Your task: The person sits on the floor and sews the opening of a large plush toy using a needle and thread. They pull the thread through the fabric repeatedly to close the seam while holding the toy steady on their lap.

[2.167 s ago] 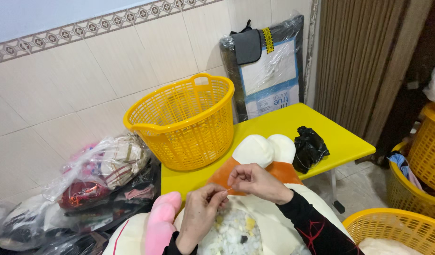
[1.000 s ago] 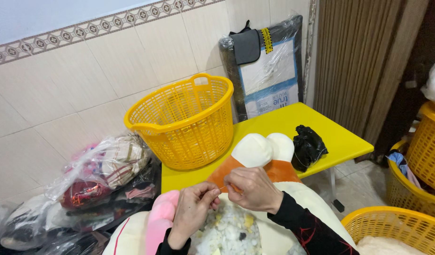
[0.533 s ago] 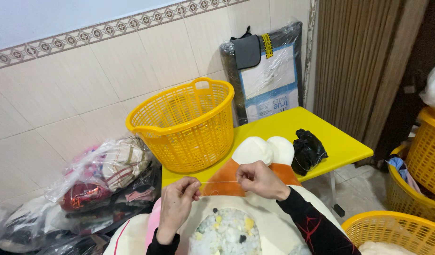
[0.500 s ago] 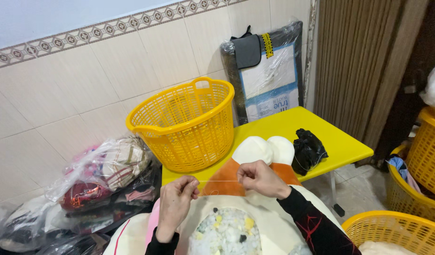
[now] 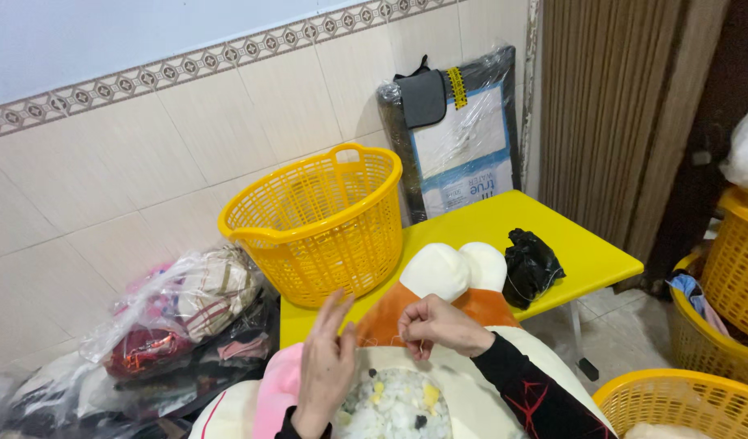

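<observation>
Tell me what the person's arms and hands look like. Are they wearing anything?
The left hand and right hand are bare: no gloves, and no rings that I can see. Black long sleeves reach the wrists. The right one has thin red lines on it. Only a sliver of the left cuff shows at the picture's bottom edge.

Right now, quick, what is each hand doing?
Left hand: open, fingers spread, resting on the stuffed toy.
Right hand: closed, pinching a thin thread; a needle cannot be made out.

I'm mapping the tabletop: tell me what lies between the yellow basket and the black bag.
In the head view, two white rounded stuffed pieces with orange fabric lie on the yellow table, between the yellow basket and the black bag.
</observation>
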